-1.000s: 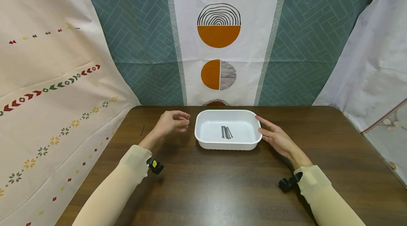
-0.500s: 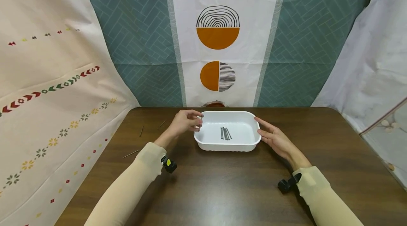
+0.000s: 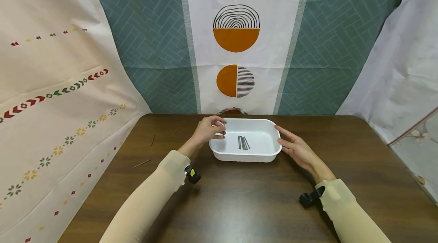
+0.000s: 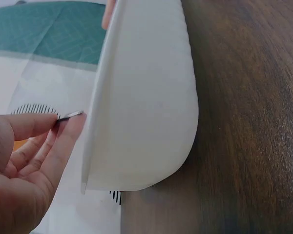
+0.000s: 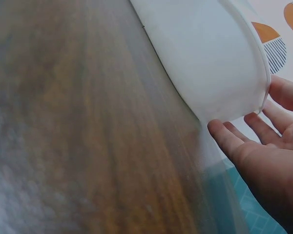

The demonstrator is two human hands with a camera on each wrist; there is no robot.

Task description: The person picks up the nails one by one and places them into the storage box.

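A white plastic tray (image 3: 270, 151) sits on the dark wooden table and holds several dark nails (image 3: 243, 142) in a small bunch. My left hand (image 3: 209, 129) hovers over the tray's left rim and pinches one thin nail (image 3: 224, 134) (image 4: 71, 115) between thumb and fingertips. In the left wrist view the tray (image 4: 146, 107) stands right beside those fingertips. My right hand (image 3: 297, 148) rests with straight fingers against the tray's right wall; in the right wrist view its fingers (image 5: 263, 129) lie next to the tray (image 5: 210, 63).
Three loose nails lie on the table left of the tray: one (image 3: 175, 132) near the back, one (image 3: 153, 140) further left, one (image 3: 142, 163) nearer the front. Patterned cloth hangs behind and along the left side. The table's front half is bare wood (image 3: 246, 205).
My left hand has carried the pinched nail rightward, from beside the tray to over its left rim. The right hand has stayed against the tray's right wall.
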